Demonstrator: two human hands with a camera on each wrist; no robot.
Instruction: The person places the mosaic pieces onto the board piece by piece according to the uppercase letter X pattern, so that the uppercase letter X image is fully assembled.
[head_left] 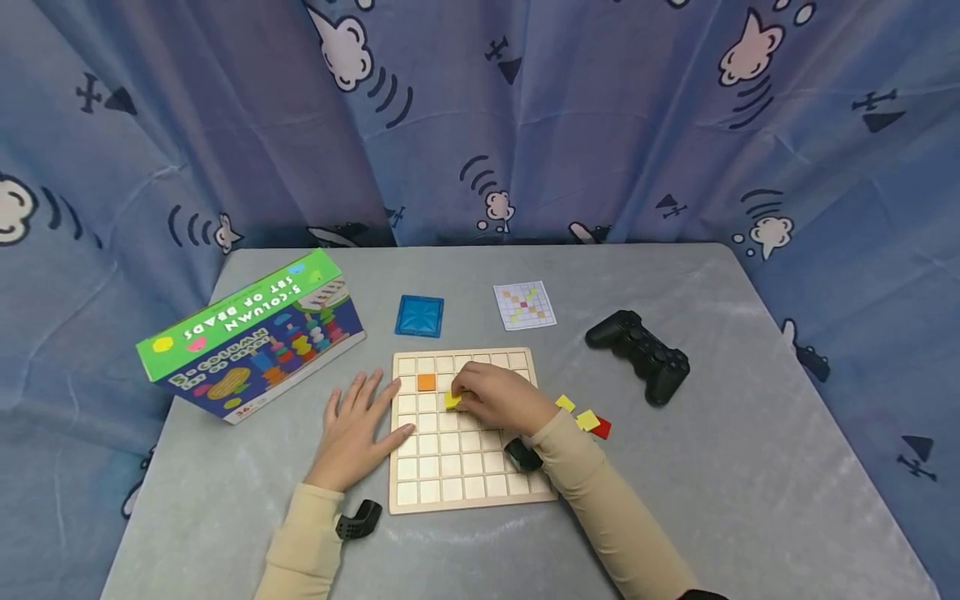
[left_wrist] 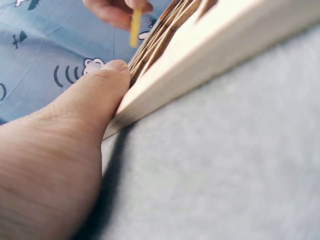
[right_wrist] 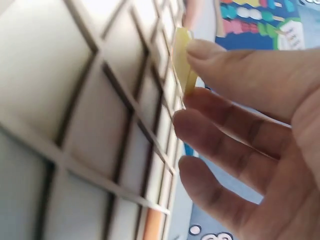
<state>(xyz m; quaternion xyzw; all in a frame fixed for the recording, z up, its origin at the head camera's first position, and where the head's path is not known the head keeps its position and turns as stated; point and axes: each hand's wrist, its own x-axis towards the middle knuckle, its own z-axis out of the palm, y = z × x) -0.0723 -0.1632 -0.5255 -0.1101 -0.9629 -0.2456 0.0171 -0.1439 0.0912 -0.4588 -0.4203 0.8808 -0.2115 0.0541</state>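
we pinch a thin, flat yellow tile in our right hand; our left hand, spread, touches the gridded board.

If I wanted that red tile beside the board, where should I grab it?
Pinch the red tile, probably by its exposed edges, coming from above and the right: a yellow tile appears to overlap its left side, and the right sleeve lies close by that side.

A thin yellow tile, pinched by the right hand, is just above a pale wooden grid board. The board lies flat, touched at its left edge by the left hand, one cell holding an orange tile.
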